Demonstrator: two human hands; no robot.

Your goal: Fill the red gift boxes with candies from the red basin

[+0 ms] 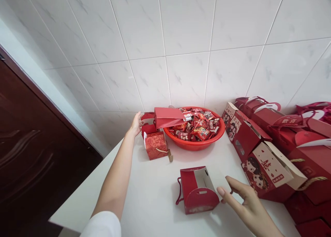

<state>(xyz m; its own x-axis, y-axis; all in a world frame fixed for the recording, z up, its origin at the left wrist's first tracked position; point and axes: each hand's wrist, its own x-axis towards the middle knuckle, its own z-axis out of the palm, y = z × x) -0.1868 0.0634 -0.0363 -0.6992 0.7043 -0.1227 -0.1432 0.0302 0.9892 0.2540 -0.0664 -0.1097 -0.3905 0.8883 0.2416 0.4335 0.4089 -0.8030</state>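
At the back left, my left hand (136, 125) is open, its fingers stretched out beside the red boxes (148, 129) by the basin. My right hand (244, 201) is at the right side of an open red gift box (199, 195), thumb and fingers about its pale flap (219, 182). This box stands on the table with its lid open, showing a pale inside, a rounded slotted end flap and a dark red cord on the left. Behind it sits a small patterned red box (156, 145) with a twisted gold cord.
A red plastic basin (193, 145) heaped with wrapped sweets (199, 126) stands against the tiled wall (186, 71). A flat-topped red box (168, 117) overlaps its left rim. Many red gift boxes (274, 171) are stacked along the right. A dark door (33, 144) is left of the white table (152, 199).
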